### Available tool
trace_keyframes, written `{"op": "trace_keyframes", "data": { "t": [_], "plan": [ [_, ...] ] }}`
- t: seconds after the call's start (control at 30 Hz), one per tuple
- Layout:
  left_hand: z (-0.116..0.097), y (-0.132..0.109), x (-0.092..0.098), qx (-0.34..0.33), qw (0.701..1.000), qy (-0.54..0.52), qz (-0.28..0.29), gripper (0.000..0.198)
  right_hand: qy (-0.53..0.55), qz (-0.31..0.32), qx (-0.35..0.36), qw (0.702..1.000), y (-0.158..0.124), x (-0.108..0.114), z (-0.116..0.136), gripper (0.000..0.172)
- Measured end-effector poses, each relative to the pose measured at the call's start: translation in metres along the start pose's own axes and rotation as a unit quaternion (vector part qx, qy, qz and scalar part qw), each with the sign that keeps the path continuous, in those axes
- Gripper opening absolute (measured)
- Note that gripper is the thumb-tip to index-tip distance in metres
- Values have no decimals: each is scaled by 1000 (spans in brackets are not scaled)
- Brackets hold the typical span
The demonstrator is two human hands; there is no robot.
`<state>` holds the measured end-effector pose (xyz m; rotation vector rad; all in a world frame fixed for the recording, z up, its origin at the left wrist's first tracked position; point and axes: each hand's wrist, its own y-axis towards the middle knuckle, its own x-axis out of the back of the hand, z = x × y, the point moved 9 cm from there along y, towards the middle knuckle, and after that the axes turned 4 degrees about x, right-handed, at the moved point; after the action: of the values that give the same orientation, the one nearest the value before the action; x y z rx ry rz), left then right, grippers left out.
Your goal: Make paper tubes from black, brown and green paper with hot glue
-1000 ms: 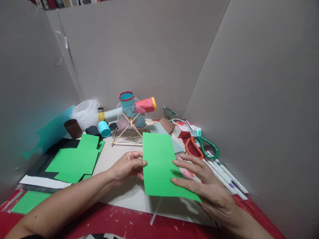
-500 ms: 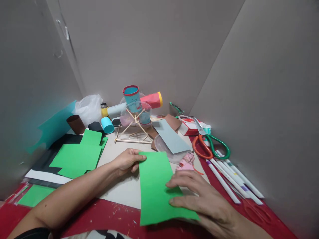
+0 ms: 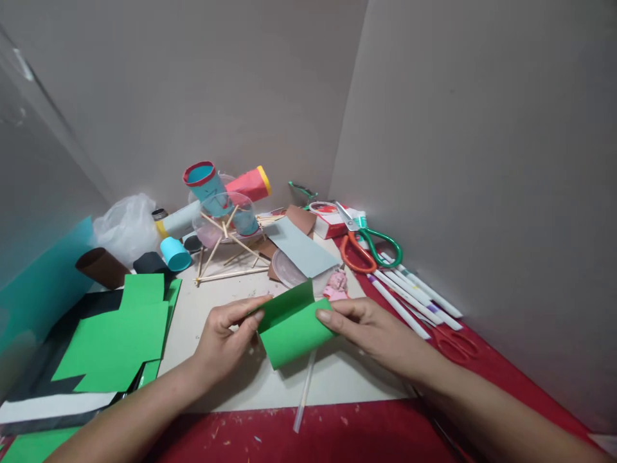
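Observation:
A sheet of green paper (image 3: 295,335) is curled over into a loose roll above the white board (image 3: 216,392). My left hand (image 3: 224,334) pinches its left end between thumb and fingers. At the other end, my right hand (image 3: 373,328) grips the curled part, thumb on top. The paper's far edge stands up, showing a darker, shaded inner face. Under the roll, a thin translucent stick (image 3: 304,399) lies across the board's front edge, partly hidden by the paper. A small pink patterned bundle (image 3: 336,284) sits just beyond my right hand.
A wooden-stick frame (image 3: 234,276) with paper cups stands at the back. Green sheets (image 3: 113,341) lie left, near a brown tube (image 3: 101,267). On the right are scissors (image 3: 369,241) with orange and green handles, several white markers (image 3: 414,296) and red-handled scissors (image 3: 456,344).
The green paper went from lying flat to being curled into a roll. My right hand closed on its right end. The view turned right, and the translucent stick now shows.

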<state>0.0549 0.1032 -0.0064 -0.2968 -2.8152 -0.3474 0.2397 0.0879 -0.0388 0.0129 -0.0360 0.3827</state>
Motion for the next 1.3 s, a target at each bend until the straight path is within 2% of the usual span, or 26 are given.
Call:
{"op": "trace_keyframes", "data": {
  "t": [0.1,0.2,0.33,0.5,0.67,0.83,0.93,1.03,1.1,1.17,1.23,1.3],
  "plan": [
    [-9,-2,-2,-86,993,80,12,33,17,-9,-16,1000,4,3,-7,43],
    [-10,-6,-12,-136,981,121,73,44,53,-5,-44,998,7,1,-15,39],
    [0,-10,-23,-156,966,149,141,53,90,-20,-70,993,11,3,-25,35],
    [15,-14,-27,-176,947,202,176,58,94,-31,-79,992,13,7,-33,33],
    [5,-22,-34,-270,902,296,161,57,90,-34,-87,992,11,8,-33,32],
    [-18,-38,-38,-415,843,321,121,51,83,-32,-85,992,11,7,-30,33],
    [-18,-40,-41,-431,824,347,122,48,88,-25,-73,993,11,5,-27,37],
    [-19,-39,-39,-424,836,329,111,48,106,-18,-54,993,11,5,-22,43],
    [-23,-35,-31,-407,866,278,82,49,83,-35,-33,995,10,14,-17,47],
    [-25,-30,-23,-375,899,221,57,47,21,-82,6,996,10,30,-9,49],
    [-23,-24,-19,-340,922,176,50,44,-43,-133,54,989,9,44,2,39],
    [-22,-21,-16,-313,939,134,51,42,-84,-152,96,980,7,49,12,22]
  ]
}}
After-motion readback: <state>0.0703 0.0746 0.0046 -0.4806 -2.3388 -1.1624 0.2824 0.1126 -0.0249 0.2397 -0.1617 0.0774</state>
